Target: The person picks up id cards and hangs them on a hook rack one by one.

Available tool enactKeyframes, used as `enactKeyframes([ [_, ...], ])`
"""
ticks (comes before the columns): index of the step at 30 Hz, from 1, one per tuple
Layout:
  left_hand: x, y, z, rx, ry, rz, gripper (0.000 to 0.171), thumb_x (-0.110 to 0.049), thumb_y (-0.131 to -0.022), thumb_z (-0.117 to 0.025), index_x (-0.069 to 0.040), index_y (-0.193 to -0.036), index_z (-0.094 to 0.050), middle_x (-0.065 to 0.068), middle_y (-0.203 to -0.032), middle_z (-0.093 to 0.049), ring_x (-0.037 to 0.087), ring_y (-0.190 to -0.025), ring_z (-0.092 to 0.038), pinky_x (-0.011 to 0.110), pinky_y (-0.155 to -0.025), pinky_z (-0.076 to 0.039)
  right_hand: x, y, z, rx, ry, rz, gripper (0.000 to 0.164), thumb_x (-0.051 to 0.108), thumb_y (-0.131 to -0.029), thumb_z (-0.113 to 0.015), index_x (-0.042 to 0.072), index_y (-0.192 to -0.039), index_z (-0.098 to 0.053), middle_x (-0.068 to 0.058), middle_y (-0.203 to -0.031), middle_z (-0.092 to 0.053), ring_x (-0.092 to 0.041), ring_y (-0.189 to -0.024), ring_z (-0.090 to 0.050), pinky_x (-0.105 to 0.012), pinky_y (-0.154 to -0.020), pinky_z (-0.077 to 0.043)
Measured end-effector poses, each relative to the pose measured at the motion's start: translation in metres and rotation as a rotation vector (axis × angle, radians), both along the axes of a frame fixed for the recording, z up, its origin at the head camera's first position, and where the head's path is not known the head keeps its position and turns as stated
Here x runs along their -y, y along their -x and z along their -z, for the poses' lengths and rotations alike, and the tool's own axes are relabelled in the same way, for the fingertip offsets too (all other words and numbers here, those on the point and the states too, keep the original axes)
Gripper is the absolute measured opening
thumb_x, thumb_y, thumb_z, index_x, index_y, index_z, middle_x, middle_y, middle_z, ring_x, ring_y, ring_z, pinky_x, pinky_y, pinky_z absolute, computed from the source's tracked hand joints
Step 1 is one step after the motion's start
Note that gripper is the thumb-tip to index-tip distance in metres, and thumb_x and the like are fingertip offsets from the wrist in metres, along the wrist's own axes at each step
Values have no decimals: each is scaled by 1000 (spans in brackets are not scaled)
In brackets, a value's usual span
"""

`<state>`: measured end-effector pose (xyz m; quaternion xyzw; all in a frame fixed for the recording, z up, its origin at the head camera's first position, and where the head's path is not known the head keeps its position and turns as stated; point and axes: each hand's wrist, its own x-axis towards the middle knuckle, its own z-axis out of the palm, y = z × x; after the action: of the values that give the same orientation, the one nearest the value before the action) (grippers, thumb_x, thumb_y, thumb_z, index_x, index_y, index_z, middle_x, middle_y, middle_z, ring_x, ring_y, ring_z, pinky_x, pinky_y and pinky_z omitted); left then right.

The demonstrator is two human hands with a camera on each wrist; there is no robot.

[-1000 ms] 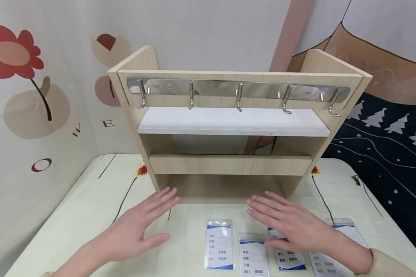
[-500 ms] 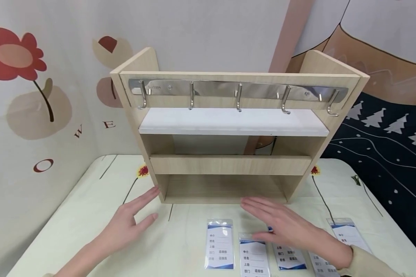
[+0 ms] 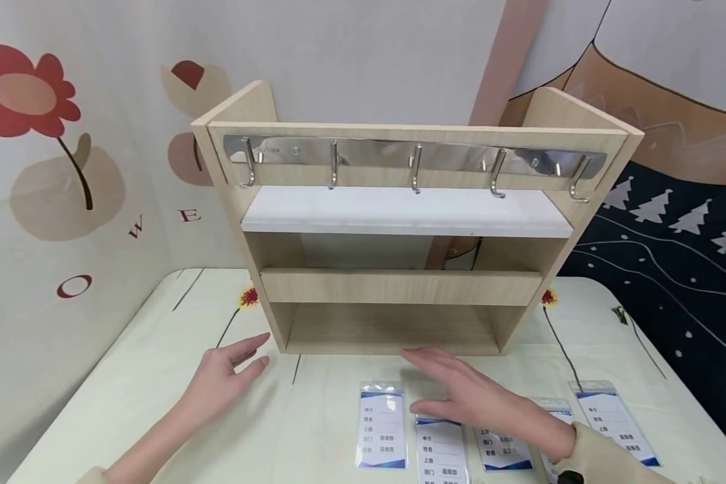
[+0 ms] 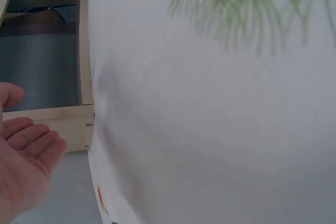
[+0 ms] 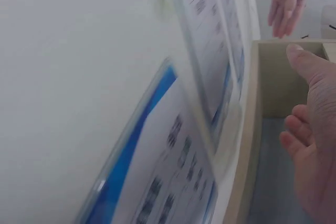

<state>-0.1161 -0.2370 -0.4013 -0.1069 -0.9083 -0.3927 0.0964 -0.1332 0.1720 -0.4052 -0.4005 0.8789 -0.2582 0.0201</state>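
Note:
A pale wooden shelf rack [image 3: 402, 288] stands on the table cover, with a metal hook rail [image 3: 375, 156] across its upper front. Just off its lower left corner, my left hand [image 3: 218, 380] hovers with nothing in it, fingers slightly bent. My right hand [image 3: 468, 393] is held over the badge cards in front of the rack, fingers extended and holding nothing. Several badge cards in clear sleeves lie there, among them a left one [image 3: 382, 425] and a far right one [image 3: 617, 423]; my right hand and forearm partly cover those between. In the right wrist view, a badge card [image 5: 168, 166] looks blurred.
A white shelf board [image 3: 405, 212] spans the rack below the hooks. Under the rack lies a pale cover [image 3: 314, 430] with printed flowers. A patterned curtain [image 3: 97, 188] hangs on the left, and dark cloth with white trees [image 3: 671, 269] on the right.
My right hand has shifted left, uncovering more of the right-hand badge cards. My left hand has drawn left from the rack's front, its fingers now more bent. Rack and cards stay put.

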Motion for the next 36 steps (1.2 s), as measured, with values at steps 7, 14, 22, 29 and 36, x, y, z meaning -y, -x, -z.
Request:
enactKeyframes([
  [7, 0, 7, 5, 140, -108, -5, 40, -9, -99, -67, 11, -133, -62, 25, -132, -64, 40, -118, -64, 41, -97, -55, 17, 1, 0, 162, 44, 63, 70, 32, -92, -79, 6, -151, -50, -5, -150, -54, -25, -134, -51, -49, -109, -46],
  [14, -4, 16, 10, 230, -225, -54, 46, -13, -101, -66, 14, -137, -56, 29, -132, -63, 38, -119, -64, 34, -95, -56, 27, 1, 5, 161, 22, 73, 68, 35, -95, -76, 2, -149, -51, -10, -146, -57, -27, -131, -54, -48, -107, -48],
  [22, -9, 28, 21, 246, -357, -92, 42, -8, -100, -65, 15, -134, -57, 29, -128, -65, 36, -118, -64, 13, -85, -52, 33, 5, 11, 169, 13, 156, 64, 31, -93, -78, -1, -144, -55, -16, -139, -61, -33, -128, -57, -50, -105, -49],
  [29, -18, 31, 25, 261, -406, -149, 42, -8, -100, -66, 13, -136, -58, 28, -132, -63, 37, -122, -62, 15, -86, -54, 43, 9, 20, 148, 19, 201, 58, 23, -90, -81, -2, -138, -60, -16, -136, -63, -34, -126, -58, -50, -105, -49],
  [36, -25, 34, 30, 232, -414, -182, 40, -8, -100, -66, 10, -135, -60, 27, -132, -63, 34, -120, -63, 12, -82, -53, 50, 11, 24, 140, 17, 210, 53, 19, -86, -83, -2, -131, -65, -15, -133, -65, -32, -124, -59, -49, -105, -49],
])
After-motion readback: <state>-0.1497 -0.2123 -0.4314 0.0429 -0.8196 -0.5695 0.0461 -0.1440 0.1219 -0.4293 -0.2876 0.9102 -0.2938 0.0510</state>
